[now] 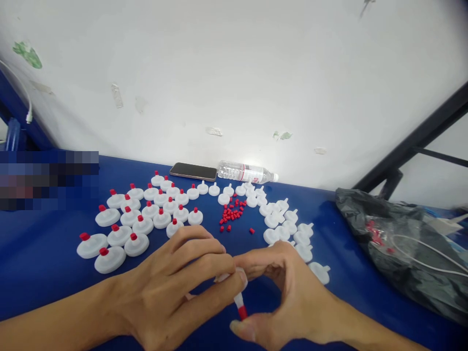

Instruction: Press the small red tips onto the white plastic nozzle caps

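Observation:
My left hand [175,287] and my right hand [288,297] meet low in the middle of the view over a blue table [44,258]. Between their fingertips is a small white disc part with a red cap [241,308] on its stem; the disc itself is mostly hidden by fingers. To the left lie several white discs with red caps [137,222]. At the right lie several plain white discs [288,226] without caps. A small heap of loose red caps [232,213] sits between the two groups.
A phone [193,171] and a clear water bottle [246,173] lie by the white wall at the table's back. A black plastic bag [405,248] with a white cable on it sits at the right. A dark metal frame [413,141] slants behind it.

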### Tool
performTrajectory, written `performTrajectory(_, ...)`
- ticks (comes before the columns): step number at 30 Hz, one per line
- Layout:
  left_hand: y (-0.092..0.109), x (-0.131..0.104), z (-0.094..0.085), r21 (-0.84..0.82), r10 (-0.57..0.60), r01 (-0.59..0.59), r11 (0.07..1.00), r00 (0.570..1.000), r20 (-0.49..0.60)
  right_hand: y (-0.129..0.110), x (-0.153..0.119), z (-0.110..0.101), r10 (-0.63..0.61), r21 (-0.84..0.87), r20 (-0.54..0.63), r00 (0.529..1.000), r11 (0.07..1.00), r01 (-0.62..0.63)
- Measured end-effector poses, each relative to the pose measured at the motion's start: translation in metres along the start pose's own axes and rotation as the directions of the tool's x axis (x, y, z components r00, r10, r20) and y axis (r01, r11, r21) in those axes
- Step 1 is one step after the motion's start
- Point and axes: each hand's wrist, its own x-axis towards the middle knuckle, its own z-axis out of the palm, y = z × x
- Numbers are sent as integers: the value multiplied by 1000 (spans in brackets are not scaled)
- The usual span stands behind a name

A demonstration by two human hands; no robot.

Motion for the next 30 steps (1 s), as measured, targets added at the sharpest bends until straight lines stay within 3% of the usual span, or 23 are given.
performTrajectory(3, -3, 13, -3, 8, 120, -120, 993, 993, -16, -7, 2, -3, -15, -69, -32, 999, 998, 12)
performTrajectory(6, -5, 22, -3, 65, -17, 17, 998, 1000, -6, -10, 3, -16, -150, -369, -205, 967, 927, 66)
performTrajectory(8, -8, 25, -1, 79, -136, 133, 988, 990, 28, -7, 4, -29, -263, -649, -322, 909, 761, -10)
performTrajectory(9, -11, 25, 0, 77, -192, 188, 979, 980, 56, -4, 4, -36, -341, -776, -343, 875, 628, -59)
performTrajectory(11, -17, 23, 3, 76, -286, 278, 957, 949, 129, 5, 7, -49, -365, -921, -250, 897, 376, -104)
performTrajectory(15, -27, 16, 10, 134, -358, 334, 933, 897, 259, 23, 12, -63, -269, -976, -170, 948, 177, -124)
performTrajectory(17, -28, 13, 13, 160, -360, 326, 932, 889, 282, 29, 14, -64, -253, -982, -150, 956, 150, -114)
performTrajectory(21, -25, 14, 11, 163, -364, 331, 929, 895, 259, 33, 16, -65, -249, -980, -124, 960, 181, -80)
performTrajectory(25, -38, 32, -1, 284, -384, 315, 906, 894, 231, 29, 15, -63, -236, -979, -117, 965, 190, -72)
performTrajectory(27, -54, 49, -7, 429, -474, 332, 840, 834, 283, 25, 13, -60, -245, -975, -111, 963, 213, -58)
performTrajectory(28, -63, 58, -9, 485, -549, 352, 801, 755, 359, 24, 12, -59, -259, -972, -106, 960, 231, -45)
performTrajectory(30, -81, 76, -10, 517, -604, 368, 773, 677, 421, 21, 10, -57, -296, -964, -96, 950, 264, -15)
